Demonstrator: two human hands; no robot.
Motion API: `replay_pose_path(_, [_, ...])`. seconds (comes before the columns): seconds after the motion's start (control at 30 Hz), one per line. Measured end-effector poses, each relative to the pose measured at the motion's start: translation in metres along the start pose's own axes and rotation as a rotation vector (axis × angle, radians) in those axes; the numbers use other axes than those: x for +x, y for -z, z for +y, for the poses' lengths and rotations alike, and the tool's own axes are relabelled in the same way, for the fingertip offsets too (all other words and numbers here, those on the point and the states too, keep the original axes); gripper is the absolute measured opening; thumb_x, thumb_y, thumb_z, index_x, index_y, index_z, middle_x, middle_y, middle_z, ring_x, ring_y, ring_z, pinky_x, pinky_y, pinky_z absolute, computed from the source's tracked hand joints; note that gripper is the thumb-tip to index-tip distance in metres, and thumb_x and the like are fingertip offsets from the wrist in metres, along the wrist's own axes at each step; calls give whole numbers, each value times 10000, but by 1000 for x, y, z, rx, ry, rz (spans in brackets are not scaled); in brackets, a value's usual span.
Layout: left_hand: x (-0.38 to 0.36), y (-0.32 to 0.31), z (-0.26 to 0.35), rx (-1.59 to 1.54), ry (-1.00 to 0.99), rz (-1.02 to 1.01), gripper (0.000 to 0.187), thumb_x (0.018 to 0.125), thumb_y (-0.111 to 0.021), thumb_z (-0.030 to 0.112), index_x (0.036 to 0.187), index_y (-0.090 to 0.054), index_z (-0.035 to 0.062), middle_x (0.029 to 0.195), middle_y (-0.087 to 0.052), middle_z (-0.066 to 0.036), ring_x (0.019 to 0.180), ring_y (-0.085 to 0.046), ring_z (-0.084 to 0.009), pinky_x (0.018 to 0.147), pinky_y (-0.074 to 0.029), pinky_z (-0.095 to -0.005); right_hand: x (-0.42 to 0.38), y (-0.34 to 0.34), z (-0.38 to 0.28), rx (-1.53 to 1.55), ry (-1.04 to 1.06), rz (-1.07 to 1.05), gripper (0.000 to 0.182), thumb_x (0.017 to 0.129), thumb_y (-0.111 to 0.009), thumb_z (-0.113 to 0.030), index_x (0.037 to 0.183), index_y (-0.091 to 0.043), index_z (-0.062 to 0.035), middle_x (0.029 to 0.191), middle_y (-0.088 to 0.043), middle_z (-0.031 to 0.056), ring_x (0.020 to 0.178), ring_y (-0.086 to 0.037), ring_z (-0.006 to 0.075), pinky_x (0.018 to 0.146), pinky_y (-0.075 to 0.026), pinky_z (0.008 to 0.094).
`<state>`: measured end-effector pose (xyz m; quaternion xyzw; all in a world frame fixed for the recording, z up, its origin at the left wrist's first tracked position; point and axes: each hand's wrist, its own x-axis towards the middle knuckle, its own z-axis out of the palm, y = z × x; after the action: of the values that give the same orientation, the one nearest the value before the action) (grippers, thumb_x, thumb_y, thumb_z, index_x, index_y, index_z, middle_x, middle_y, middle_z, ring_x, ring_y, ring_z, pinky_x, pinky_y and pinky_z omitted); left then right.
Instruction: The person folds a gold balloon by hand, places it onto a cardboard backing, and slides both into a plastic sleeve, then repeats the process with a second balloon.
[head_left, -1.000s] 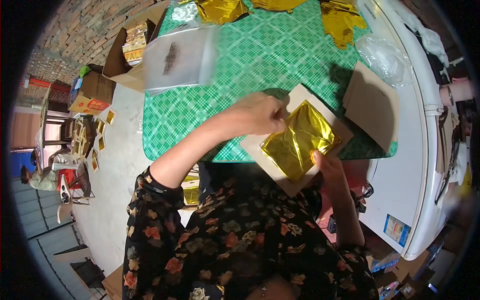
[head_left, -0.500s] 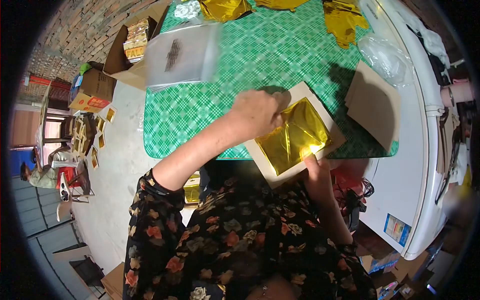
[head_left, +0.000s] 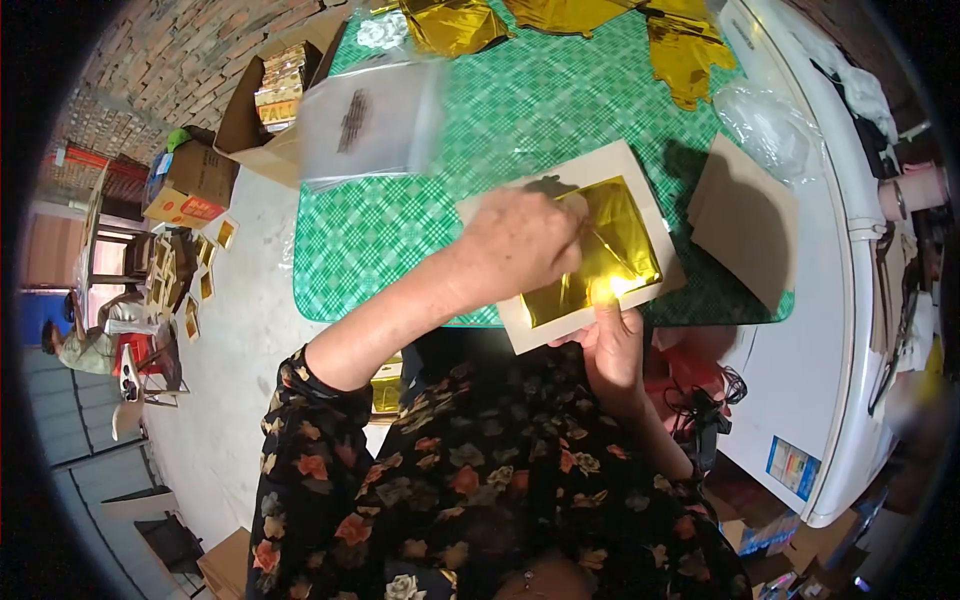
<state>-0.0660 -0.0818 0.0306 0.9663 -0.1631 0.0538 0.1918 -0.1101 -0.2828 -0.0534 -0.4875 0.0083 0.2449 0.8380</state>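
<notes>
A beige card (head_left: 621, 165) carries a shiny, creased square of gold foil (head_left: 628, 240) and is tilted over the table's near edge. My right hand (head_left: 614, 350) grips the card's near edge, thumb on top at the foil's border and fingers underneath. Across the left part of the foil lies my left hand (head_left: 525, 240), closed with its knuckles up. Its fingertips are mostly hidden, so anything pinched in them cannot be made out.
A green checked cloth covers the table (head_left: 380, 260). Clear plastic sleeves (head_left: 375, 120) lie at left, gold foil sheets (head_left: 455, 25) at the back, and blank cards (head_left: 745, 225) and crumpled plastic (head_left: 765, 125) at right. A person (head_left: 90, 345) sits far left.
The card has turned slightly and shifted up and left. My left hand has slid a little right over the foil, and my right hand has moved left along the near edge.
</notes>
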Motion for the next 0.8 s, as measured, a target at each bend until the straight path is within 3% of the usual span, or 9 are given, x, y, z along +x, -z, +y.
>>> replay_pose_path(0.07, [1, 19, -4, -112, 124, 4, 229, 974, -682, 269, 1057, -645, 59, 724, -682, -146, 657, -703, -294, 628, -570, -446, 2, -3, -4, 22, -31, 38, 393, 1150, -506, -347, 1251, -592, 23, 1028, -747, 162, 817, -778, 274, 640, -658, 405])
replay_pose_path(0.2, [-20, 21, -30, -429, 389, 383, 327, 1004, -714, 248, 1236, -613, 41, 881, -678, -48, 780, -667, -152, 659, -551, -363, 1, -6, -5, 33, 24, 94, 402, 1152, -502, -361, 1255, -585, 19, 1041, -744, 159, 825, -776, 279, 648, -652, 404])
replay_pose_path(0.23, [-31, 17, -39, -535, 482, 360, 471, 1014, -717, 237, 1392, -532, 26, 1058, -643, -42, 959, -629, -130, 780, -557, -319, 1, -6, -4, 37, 29, 98, 405, 1152, -501, -364, 1264, -582, 17, 1047, -743, 157, 836, -776, 277, 650, -651, 403])
replay_pose_path(0.33, [-60, -16, -37, -1124, 579, 363, 623, 1015, -727, 248, 1517, -432, 25, 1239, -629, -97, 1150, -618, -183, 976, -540, -342, 1, -7, 1, 44, 37, 111, 415, 1152, -500, -374, 1292, -571, 10, 1067, -741, 150, 868, -777, 273, 656, -645, 399])
replay_pose_path(0.4, [-76, -27, -23, -1453, 588, 215, 841, 1020, -729, 214, 1673, -228, 38, 1446, -580, -171, 1337, -588, -273, 1173, -446, -428, 2, -12, 6, 68, 46, 128, 419, 1153, -498, -376, 1290, -577, 12, 1099, -738, 145, 892, -776, 273, 658, -644, 398])
replay_pose_path(0.5, [-87, -45, -5, -1842, 654, 394, 853, 1011, -727, 142, 1677, -206, 31, 1474, -592, -172, 1337, -610, -269, 1122, -511, -411, 0, -20, 10, 108, 27, 127, 416, 1153, -499, -376, 1286, -588, 7, 1139, -734, 138, 921, -776, 270, 659, -651, 399])
replay_pose_path(0.6, [-92, -53, 7, -1895, 625, 373, 777, 1027, -683, 77, 1665, -243, 26, 1464, -608, -156, 1291, -645, -237, 1048, -566, -367, 0, -20, 16, 129, 9, 111, 410, 1151, -504, -374, 1285, -596, 2, 1150, -736, 141, 935, -777, 268, 662, -664, 403])
replay_pose_path(0.63, [-94, -59, 11, -1892, 639, 359, 606, 1032, -664, 35, 1582, -410, 13, 1394, -661, -136, 1204, -689, -207, 1008, -592, -347, -1, -20, 18, 131, 6, 106, 408, 1151, -506, -373, 1285, -598, 1, 1149, -737, 144, 938, -778, 267, 664, -668, 405])
replay_pose_path(0.8, [-106, -62, 13, -1825, 753, 318, 338, 1032, -700, 73, 1354, -619, 8, 1244, -728, -92, 1085, -724, -189, 995, -613, -366, -8, -21, 14, 89, -76, -2, 452, 1155, -484, -394, 1293, -596, 22, 1162, -744, 176, 955, -780, 283, 690, -676, 412])
